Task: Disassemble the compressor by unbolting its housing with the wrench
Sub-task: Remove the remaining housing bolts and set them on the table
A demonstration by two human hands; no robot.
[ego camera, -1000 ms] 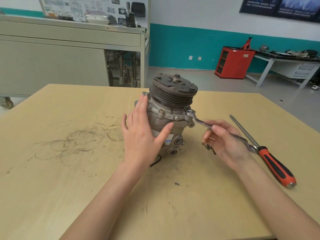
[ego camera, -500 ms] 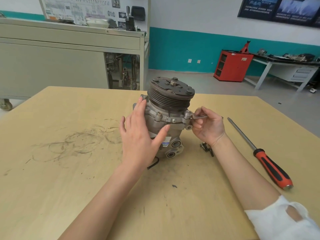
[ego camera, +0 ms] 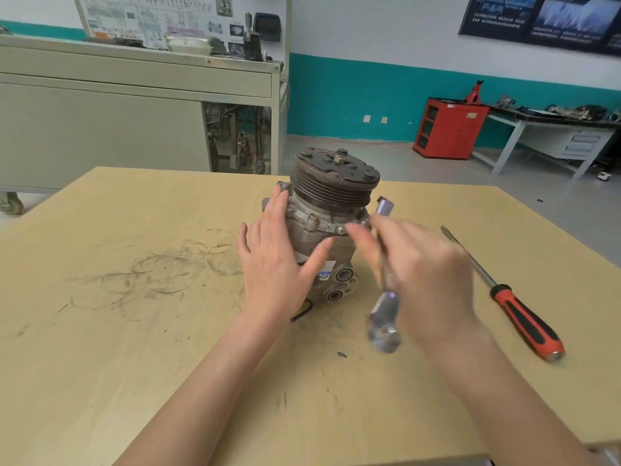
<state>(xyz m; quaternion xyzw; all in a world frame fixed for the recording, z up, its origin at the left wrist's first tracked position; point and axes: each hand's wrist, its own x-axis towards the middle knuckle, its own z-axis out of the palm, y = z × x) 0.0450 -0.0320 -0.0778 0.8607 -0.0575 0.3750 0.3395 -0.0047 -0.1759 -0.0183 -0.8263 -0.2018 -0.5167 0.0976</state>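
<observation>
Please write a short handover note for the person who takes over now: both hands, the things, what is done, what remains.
Left hand: open, flat against the side of the compressor, which stands pulley-up on the table.
Right hand: grips the wrench, blurred; its upper end is near the flange, on a bolt or not I cannot tell.
Screwdriver: lies on the table at the right, untouched.
Done: compressor not yet apart.
Left: unbolt it.

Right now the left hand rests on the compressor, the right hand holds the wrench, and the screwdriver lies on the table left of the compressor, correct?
Not quite. The head view shows the screwdriver lying right of the compressor, beyond the right hand. The rest stands: the left hand rests on the compressor and the right hand holds the wrench.
</observation>
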